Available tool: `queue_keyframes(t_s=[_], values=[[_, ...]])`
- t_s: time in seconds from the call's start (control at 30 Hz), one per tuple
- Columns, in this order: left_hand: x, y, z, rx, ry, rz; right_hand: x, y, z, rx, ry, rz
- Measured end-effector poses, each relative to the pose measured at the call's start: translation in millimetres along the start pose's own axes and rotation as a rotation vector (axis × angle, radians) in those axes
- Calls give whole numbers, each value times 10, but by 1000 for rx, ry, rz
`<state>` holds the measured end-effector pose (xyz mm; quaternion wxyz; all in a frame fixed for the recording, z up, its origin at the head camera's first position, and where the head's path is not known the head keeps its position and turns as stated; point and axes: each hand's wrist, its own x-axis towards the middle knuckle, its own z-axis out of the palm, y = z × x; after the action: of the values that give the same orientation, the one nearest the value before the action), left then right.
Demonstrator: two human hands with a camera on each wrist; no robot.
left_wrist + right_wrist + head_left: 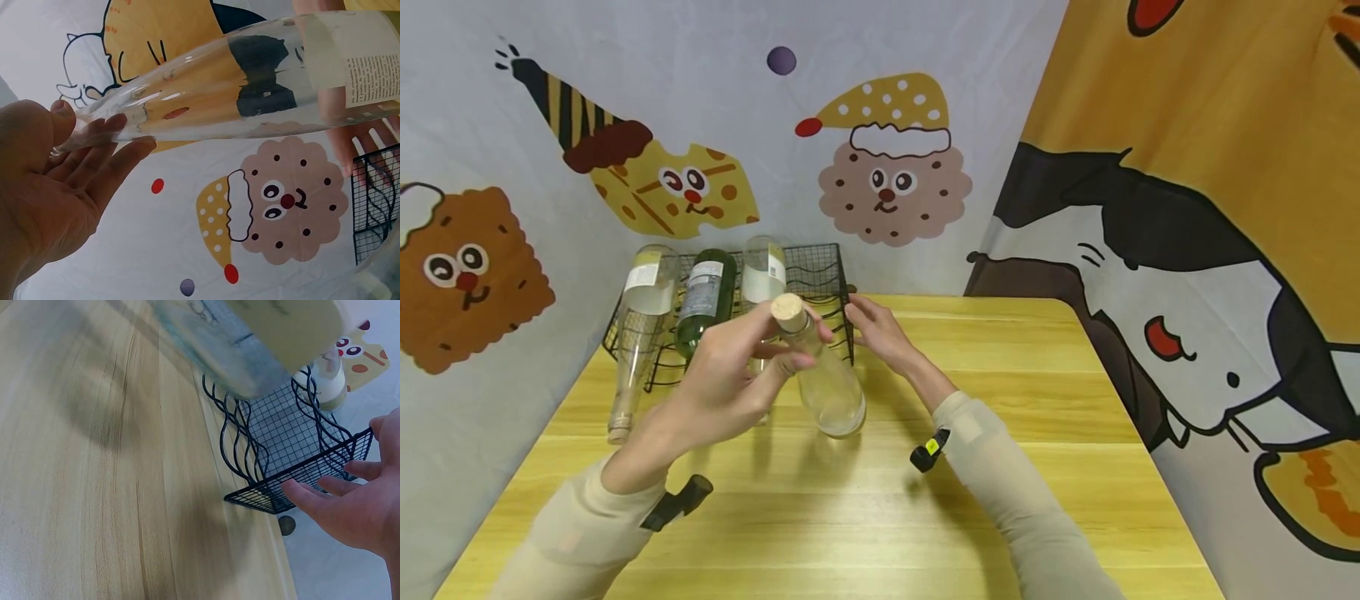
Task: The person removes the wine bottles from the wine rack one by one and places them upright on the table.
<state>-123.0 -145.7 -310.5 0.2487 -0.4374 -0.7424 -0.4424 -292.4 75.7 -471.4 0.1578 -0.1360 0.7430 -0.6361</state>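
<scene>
A clear glass bottle with a cork in its mouth is held by the neck in my left hand. It tilts above the table, base down and to the right; a pale label shows in the left wrist view. Fingers fairly straight, my right hand is at the right end of a black wire bottle rack. In the right wrist view its fingertips seem to touch the end panel. Lying in the rack are a clear bottle, a green bottle and another clear bottle, partly hidden behind my left hand.
The rack stands at the back left of the wooden table, close to a printed cloth behind it. One bottle's corked neck sticks out past the rack's front. Another cartoon-printed cloth hangs along the right side.
</scene>
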Motion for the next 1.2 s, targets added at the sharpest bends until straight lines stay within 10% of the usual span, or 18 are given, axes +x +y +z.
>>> queue_keyframes(t_s=[1.2], values=[[-84, -167, 355, -44, -187, -174, -9, 34, -24, -57, -13, -36]])
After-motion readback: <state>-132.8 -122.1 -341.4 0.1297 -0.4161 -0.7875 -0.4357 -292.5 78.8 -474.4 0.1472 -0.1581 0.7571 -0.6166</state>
